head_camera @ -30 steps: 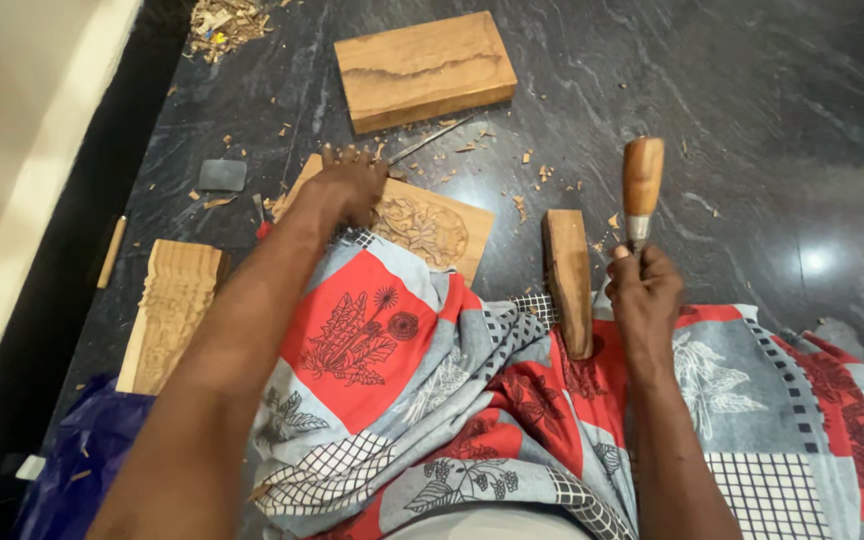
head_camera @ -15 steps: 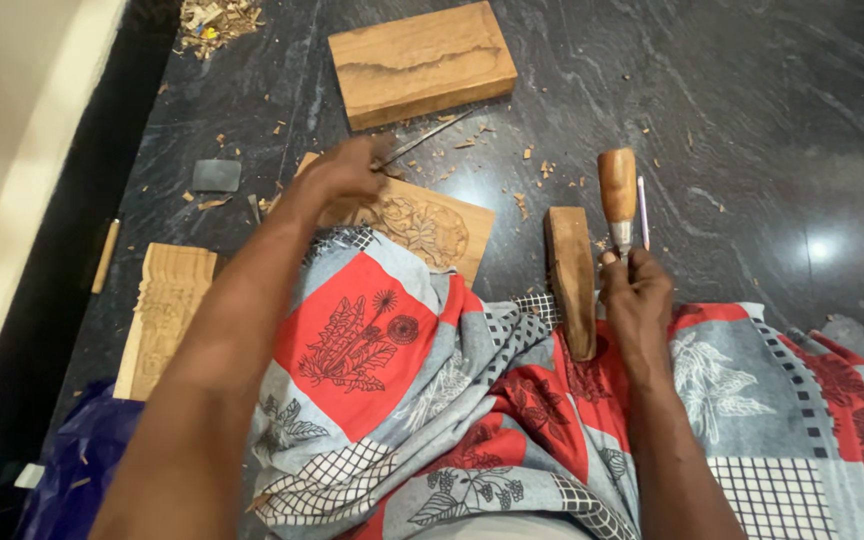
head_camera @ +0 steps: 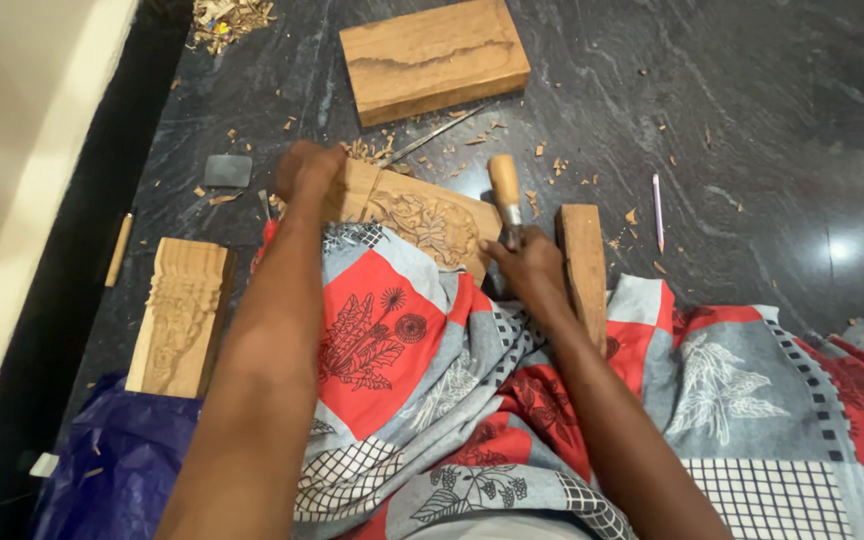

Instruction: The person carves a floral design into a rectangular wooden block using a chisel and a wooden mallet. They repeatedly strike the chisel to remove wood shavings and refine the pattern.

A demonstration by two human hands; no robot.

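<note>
A carved wooden panel (head_camera: 430,222) with a floral relief lies on the dark stone floor, against my cloth-covered lap. My left hand (head_camera: 309,168) rests closed on the panel's far left end. Over the panel's right end, my right hand (head_camera: 527,265) grips a chisel (head_camera: 505,196) with a wooden handle, handle pointing away from me. A narrow wooden block (head_camera: 584,262) lies just right of that hand.
A large plain wooden block (head_camera: 434,57) lies farther away, a thin metal tool (head_camera: 438,133) before it. A carved block (head_camera: 181,314) sits at left, beside a small stick (head_camera: 118,250) and a grey stone (head_camera: 227,171). A pencil (head_camera: 658,211) lies right. Wood chips litter the floor; blue plastic (head_camera: 117,470) lower left.
My right hand has carried the chisel leftward, from the right of the narrow block to the carved panel's right end. My left hand has stayed on the panel.
</note>
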